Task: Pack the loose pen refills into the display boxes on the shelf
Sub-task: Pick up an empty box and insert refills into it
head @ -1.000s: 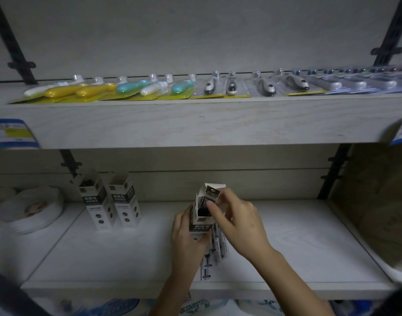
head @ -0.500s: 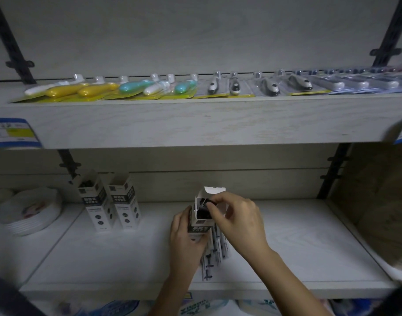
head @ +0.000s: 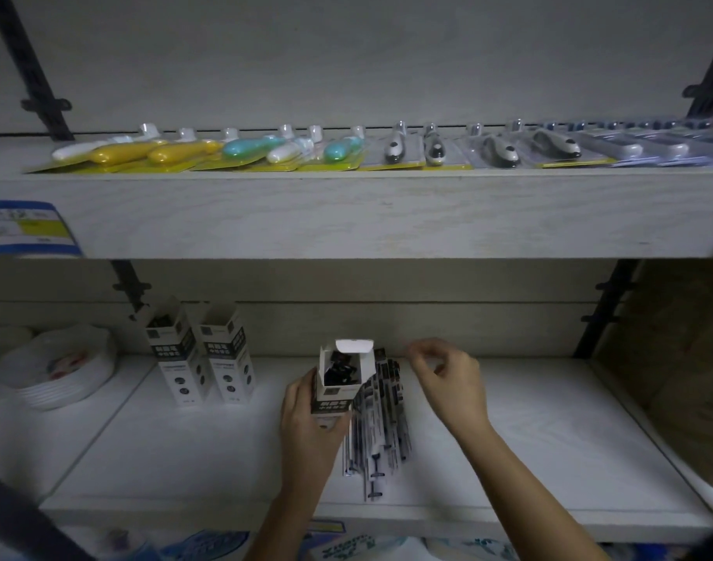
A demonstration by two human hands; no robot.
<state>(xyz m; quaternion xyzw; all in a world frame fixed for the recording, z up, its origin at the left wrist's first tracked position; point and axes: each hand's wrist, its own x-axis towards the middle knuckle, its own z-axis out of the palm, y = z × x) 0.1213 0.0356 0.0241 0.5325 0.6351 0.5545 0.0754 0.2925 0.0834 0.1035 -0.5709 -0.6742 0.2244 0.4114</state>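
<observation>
– So, from the head camera, where is the display box (head: 343,384)?
– Low centre, upright on the lower shelf (head: 549,439), top flap raised, dark refill ends showing inside. The left hand (head: 310,423) grips it from its seven o'clock side, thumb across the front.
– And the right hand (head: 447,382)?
– Apart from the box, at its three o'clock, fingers loosely curled, nothing visible between them.
– The loose pen refills (head: 381,431)?
– A heap lying flat on the shelf, just beside the box at five o'clock, partly behind it.
– Anything else?
– Two more boxes (head: 203,358) stand side by side at ten o'clock, tops open. Stacked plates (head: 59,366) sit at nine o'clock; blister packs (head: 265,149) line the upper shelf (head: 346,212) at twelve.
</observation>
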